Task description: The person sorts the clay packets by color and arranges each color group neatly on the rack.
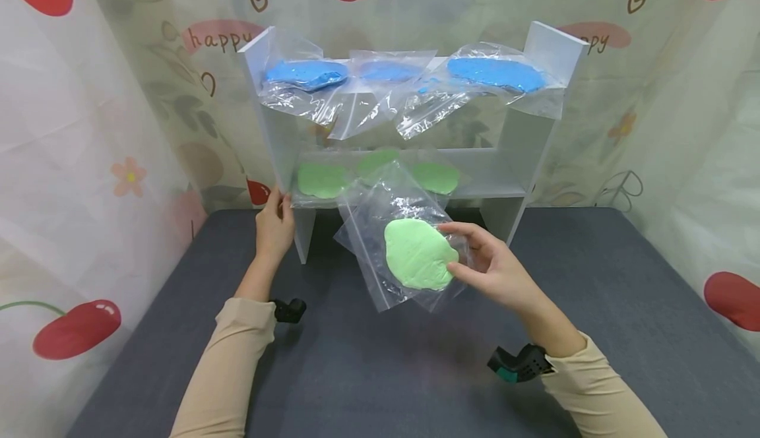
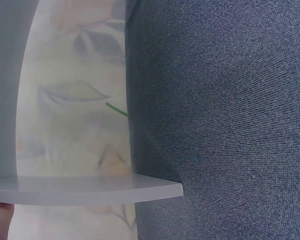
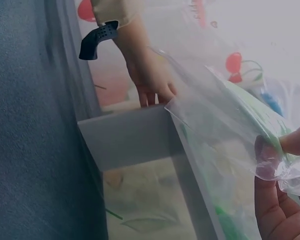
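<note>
My right hand pinches the edge of a clear zip bag between thumb and fingers. Inside lies a flattened, pale green lump, like soft clay. The bag hangs in front of the lower shelf board, tilted, and hides part of it. In the right wrist view, thumb and fingers press the plastic together. My left hand touches the left side panel of the white rack from outside, fingers fairly straight. Only a bit of that hand shows in the left wrist view.
Several bagged green lumps lie on the lower board. Bagged blue lumps lie along the top board, their plastic drooping over the front. The rack stands on a dark grey tabletop, with a printed curtain behind and at the sides.
</note>
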The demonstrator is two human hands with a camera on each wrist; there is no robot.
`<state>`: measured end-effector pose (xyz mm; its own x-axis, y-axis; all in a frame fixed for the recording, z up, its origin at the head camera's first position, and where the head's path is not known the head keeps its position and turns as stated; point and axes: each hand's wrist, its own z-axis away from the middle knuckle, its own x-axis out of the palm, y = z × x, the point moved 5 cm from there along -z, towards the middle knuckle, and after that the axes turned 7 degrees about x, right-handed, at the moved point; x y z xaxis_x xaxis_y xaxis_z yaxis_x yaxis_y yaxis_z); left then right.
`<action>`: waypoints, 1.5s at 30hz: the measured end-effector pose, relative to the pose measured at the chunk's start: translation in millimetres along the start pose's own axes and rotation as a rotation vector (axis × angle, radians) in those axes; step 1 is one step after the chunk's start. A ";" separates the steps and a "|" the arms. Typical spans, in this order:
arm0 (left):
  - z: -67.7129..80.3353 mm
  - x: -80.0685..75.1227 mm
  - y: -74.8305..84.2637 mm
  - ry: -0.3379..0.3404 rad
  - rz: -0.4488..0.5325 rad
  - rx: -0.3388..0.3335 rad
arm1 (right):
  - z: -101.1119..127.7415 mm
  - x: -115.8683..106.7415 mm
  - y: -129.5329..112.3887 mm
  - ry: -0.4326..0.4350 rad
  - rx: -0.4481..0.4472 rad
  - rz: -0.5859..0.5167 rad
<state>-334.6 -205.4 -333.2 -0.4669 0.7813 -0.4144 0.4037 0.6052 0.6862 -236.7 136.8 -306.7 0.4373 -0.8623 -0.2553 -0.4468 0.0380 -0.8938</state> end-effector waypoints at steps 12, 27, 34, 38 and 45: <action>-0.3 -1.2 0.9 0.029 -0.002 0.015 | -1.0 -16.9 -3.8 0.052 -0.002 -0.078; -0.8 -0.8 0.1 0.021 0.002 0.011 | 2.7 -36.6 -3.9 0.207 -0.037 -0.087; -0.3 -0.6 0.1 0.026 -0.005 0.020 | 4.5 -49.5 -1.5 0.298 0.002 -0.102; 0.0 -0.5 0.1 0.030 -0.011 0.024 | 4.9 -55.9 1.0 0.334 0.003 -0.136; 0.3 -0.2 0.3 0.029 -0.009 0.025 | 5.4 -63.9 5.2 0.376 -0.022 -0.174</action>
<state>-334.1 -205.4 -333.1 -0.4931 0.7710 -0.4030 0.4189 0.6164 0.6668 -262.8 194.7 -297.0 0.1942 -0.9794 0.0547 -0.4096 -0.1316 -0.9027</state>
